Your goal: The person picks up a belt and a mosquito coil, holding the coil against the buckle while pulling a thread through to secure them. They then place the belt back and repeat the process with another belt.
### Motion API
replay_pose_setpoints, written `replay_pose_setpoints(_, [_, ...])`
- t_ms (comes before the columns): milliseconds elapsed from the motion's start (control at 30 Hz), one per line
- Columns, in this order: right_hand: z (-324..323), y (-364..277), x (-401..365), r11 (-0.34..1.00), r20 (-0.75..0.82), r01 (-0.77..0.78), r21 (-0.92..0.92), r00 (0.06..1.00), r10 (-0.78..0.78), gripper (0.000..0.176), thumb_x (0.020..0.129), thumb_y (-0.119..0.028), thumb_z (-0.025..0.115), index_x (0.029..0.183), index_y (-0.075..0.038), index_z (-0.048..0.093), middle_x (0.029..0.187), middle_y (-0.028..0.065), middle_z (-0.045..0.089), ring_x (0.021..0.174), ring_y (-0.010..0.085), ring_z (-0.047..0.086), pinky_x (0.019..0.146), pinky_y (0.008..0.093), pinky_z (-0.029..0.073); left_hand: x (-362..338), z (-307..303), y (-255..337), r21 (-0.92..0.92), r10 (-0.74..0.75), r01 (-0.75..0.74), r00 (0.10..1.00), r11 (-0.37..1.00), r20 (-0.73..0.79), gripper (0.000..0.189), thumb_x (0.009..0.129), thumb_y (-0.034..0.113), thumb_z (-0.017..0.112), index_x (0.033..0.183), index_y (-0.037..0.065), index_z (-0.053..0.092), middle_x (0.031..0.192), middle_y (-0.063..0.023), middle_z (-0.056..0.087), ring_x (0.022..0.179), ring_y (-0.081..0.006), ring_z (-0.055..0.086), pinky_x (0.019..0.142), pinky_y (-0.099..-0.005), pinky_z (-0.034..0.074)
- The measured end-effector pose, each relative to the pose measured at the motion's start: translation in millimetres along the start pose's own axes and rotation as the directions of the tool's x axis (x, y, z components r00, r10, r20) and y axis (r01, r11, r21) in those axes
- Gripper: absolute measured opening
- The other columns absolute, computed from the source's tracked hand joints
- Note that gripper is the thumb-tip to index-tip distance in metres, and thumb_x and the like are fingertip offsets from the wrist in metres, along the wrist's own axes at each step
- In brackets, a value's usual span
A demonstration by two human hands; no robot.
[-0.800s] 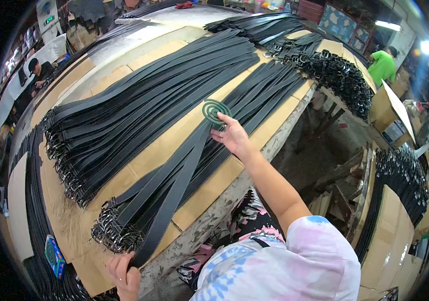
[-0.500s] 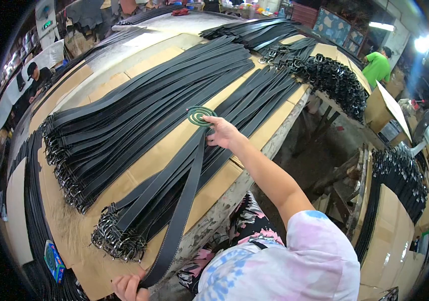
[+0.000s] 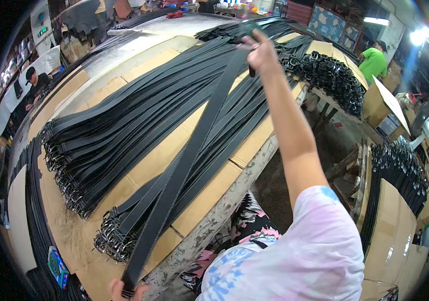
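A long black leather belt (image 3: 192,148) with pale edge stitching is stretched taut over the table. My left hand (image 3: 126,290) grips its near end at the bottom edge of the view. My right hand (image 3: 262,54), raised toward the far side, is closed on the belt's other end. A green mosquito coil (image 3: 249,28), blurred by motion, shows at the right fingertips. Beneath the held belt lies a bundle of black belts (image 3: 232,118), its metal buckles (image 3: 114,240) piled at the near end. A wider row of belts (image 3: 144,105) lies to the left.
Cardboard sheets (image 3: 209,209) cover the table. More buckled belts (image 3: 327,78) hang at the far right corner, and others (image 3: 400,170) lie on a right-hand stand. A small blue-green box (image 3: 57,267) sits lower left. A person in green (image 3: 373,64) and one in black (image 3: 38,83) are farther off.
My right hand has swung up and away to the far side with the belt and the coil, straightening the belt. My left hand stays near the bottom edge, still gripping its end.
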State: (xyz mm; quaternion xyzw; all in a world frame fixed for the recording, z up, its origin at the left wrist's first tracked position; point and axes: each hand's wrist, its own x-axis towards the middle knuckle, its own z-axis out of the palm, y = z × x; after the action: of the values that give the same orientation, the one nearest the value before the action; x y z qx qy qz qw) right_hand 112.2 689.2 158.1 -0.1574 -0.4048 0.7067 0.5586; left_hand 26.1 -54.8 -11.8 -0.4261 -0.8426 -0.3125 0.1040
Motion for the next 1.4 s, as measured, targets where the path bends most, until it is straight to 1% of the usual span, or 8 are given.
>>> replay_pose_setpoints(200, [-67, -123, 65, 0.894, 0.100, 0.363, -0.263, 0.932, -0.349, 0.041, 0.096, -0.016, 0.056, 0.135, -0.004, 0.049, 0.121, 0.0211, 0.061, 0.095, 0.0292, 0.067, 0.067, 0.0338, 0.056, 5, 2, 7, -0.061, -0.170, 0.177, 0.980, 0.982, 0.099, 0.057, 0.063, 0.011, 0.086, 0.117, 0.003, 0.067, 0.109, -0.0126, 0.059, 0.098, -0.0299, 0.057, 0.087, -0.0379, 0.047])
replay_pose_setpoints(600, [-186, -88, 55, 0.906, 0.082, 0.288, -0.311, 0.958, -0.276, 0.056, 0.093, -0.019, 0.063, 0.140, -0.001, 0.041, 0.124, 0.0150, 0.062, 0.108, 0.0331, 0.061, 0.093, 0.0478, 0.051, 39, 37, 42, -0.099, -0.058, 0.080, 0.976, 0.992, 0.212, 0.055, 0.065, 0.010, 0.087, 0.117, 0.005, 0.068, 0.103, -0.0108, 0.055, 0.092, -0.0276, 0.056, 0.079, -0.0373, 0.048])
replay_pose_setpoints(700, [-220, -31, 6, 0.886, -0.415, -0.235, -0.399, 0.908, 0.054, 0.069, 0.084, -0.041, 0.072, 0.142, -0.016, 0.046, 0.138, 0.0055, 0.049, 0.134, 0.0246, 0.033, 0.102, 0.0586, 0.030, 29, 56, 30, -0.081, -0.071, 0.097, 0.958, 0.992, 0.280, 0.052, 0.068, 0.012, 0.085, 0.117, 0.006, 0.067, 0.103, -0.0113, 0.055, 0.094, -0.0290, 0.056, 0.080, -0.0387, 0.047])
replay_pose_setpoints(767, [-257, -4, -5, 0.811, -0.499, -0.354, -0.465, 0.862, 0.090, 0.057, 0.087, -0.048, 0.069, 0.131, -0.017, 0.051, 0.129, 0.0092, 0.055, 0.117, 0.0292, 0.053, 0.095, 0.0461, 0.041, 22, 67, 22, 0.041, 0.012, -0.026, 0.948, 0.999, 0.317, 0.051, 0.069, 0.014, 0.084, 0.116, 0.006, 0.067, 0.102, -0.0117, 0.056, 0.094, -0.0308, 0.055, 0.080, -0.0404, 0.046])
replay_pose_setpoints(1000, [-226, -24, -122, 0.646, -0.059, -0.376, -0.664, 0.888, 0.456, 0.035, 0.095, -0.036, 0.065, 0.104, -0.002, 0.065, 0.090, 0.0064, 0.069, 0.074, 0.0179, 0.065, 0.069, 0.0336, 0.054, -2, 86, 29, 0.041, -0.071, 0.063, 0.969, 0.997, 0.237, 0.047, 0.071, 0.014, 0.081, 0.115, 0.003, 0.068, 0.105, -0.0118, 0.059, 0.098, -0.0331, 0.052, 0.086, -0.0444, 0.043])
replay_pose_setpoints(1100, [-243, -42, -131, 0.428, -0.087, -0.363, -0.827, 0.836, 0.541, 0.032, 0.096, -0.035, 0.064, 0.104, -0.004, 0.067, 0.086, 0.0018, 0.068, 0.071, 0.0126, 0.062, 0.063, 0.0305, 0.051, 0, 90, 36, 0.088, 0.005, -0.027, 0.971, 0.996, 0.240, 0.044, 0.072, 0.015, 0.081, 0.113, 0.003, 0.070, 0.104, -0.0112, 0.060, 0.098, -0.0332, 0.052, 0.087, -0.0446, 0.043])
replay_pose_setpoints(1300, [-323, -39, -134, 0.579, -0.124, -0.504, -0.641, 0.813, 0.569, 0.041, 0.098, -0.042, 0.056, 0.124, -0.011, 0.062, 0.103, -0.0022, 0.067, 0.084, 0.0076, 0.061, 0.066, 0.0234, 0.047, 1, 105, 41, 0.054, -0.071, 0.063, 0.982, 0.997, 0.172, 0.042, 0.072, 0.021, 0.081, 0.109, 0.006, 0.071, 0.106, -0.0097, 0.062, 0.101, -0.0315, 0.055, 0.088, -0.0431, 0.045])
replay_pose_setpoints(1400, [-353, -28, -142, 0.215, -0.267, -0.539, -0.815, 0.677, 0.686, 0.036, 0.095, -0.042, 0.062, 0.117, -0.013, 0.065, 0.095, -0.0064, 0.066, 0.073, 0.0048, 0.057, 0.060, 0.0232, 0.045, 11, 86, 51, -0.003, -0.035, 0.035, 0.997, 0.999, 0.067, 0.046, 0.068, 0.030, 0.084, 0.105, 0.007, 0.071, 0.108, -0.0088, 0.063, 0.097, -0.0308, 0.058, 0.083, -0.0419, 0.048])
